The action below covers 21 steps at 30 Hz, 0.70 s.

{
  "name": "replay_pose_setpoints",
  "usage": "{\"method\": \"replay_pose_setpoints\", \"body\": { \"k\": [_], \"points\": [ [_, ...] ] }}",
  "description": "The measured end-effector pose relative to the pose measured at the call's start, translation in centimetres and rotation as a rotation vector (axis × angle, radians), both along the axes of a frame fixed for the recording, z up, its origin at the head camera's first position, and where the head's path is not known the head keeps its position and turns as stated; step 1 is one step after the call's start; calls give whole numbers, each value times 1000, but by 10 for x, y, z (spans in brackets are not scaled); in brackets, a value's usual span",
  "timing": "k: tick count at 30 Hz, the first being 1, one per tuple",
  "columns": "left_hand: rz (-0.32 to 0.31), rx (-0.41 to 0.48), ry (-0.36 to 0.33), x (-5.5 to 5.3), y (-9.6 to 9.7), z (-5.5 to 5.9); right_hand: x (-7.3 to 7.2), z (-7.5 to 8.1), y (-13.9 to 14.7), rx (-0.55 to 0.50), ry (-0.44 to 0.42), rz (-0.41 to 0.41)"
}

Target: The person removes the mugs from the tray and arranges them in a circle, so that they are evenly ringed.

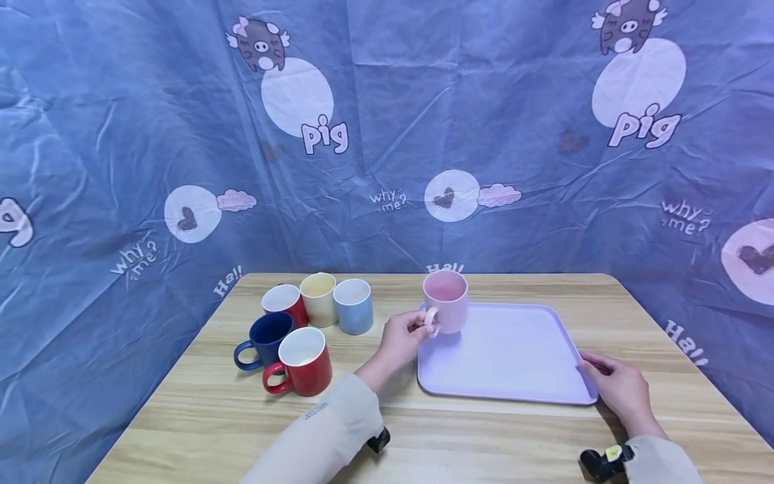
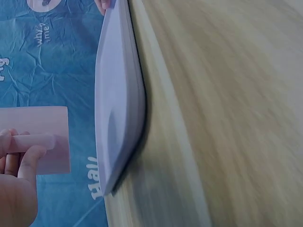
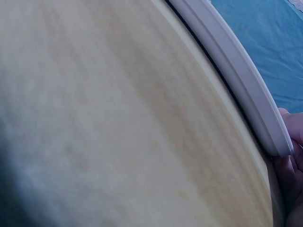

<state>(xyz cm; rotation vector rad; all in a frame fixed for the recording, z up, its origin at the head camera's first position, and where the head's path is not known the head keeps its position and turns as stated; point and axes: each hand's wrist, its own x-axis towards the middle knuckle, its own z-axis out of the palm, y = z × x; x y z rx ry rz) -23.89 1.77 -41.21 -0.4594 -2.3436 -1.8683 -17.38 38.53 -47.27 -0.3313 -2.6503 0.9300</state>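
My left hand (image 1: 402, 338) pinches the handle of a pink mug (image 1: 447, 306), which is upright over the back left corner of a lavender tray (image 1: 508, 356). In the left wrist view, the blue backdrop shows between the pink mug (image 2: 54, 123) and the tray (image 2: 113, 85), so the mug is held up off it. At the tray's right edge, near the front corner, my right hand (image 1: 621, 390) grips the rim between thumb and fingers. The right wrist view shows this rim (image 3: 236, 71) from the side, with the hand partly out of frame.
On the left of the wooden table (image 1: 242, 437) several mugs are grouped: a red mug (image 1: 311, 370), a dark blue mug (image 1: 270, 339), a red mug with white inside (image 1: 297, 310), a cream mug (image 1: 320, 302) and a light blue mug (image 1: 354, 312). A blue printed cloth (image 1: 387, 134) hangs behind.
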Motion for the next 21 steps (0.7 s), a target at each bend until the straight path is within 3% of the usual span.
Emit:
{"method": "replay_pose_setpoints", "body": {
  "k": [13, 21],
  "points": [
    [34, 16, 45, 17, -48, -8, 1, 0, -1, 6, 17, 2],
    [129, -13, 8, 32, -70, -19, 2, 2, -2, 1, 19, 11]
  ]
}}
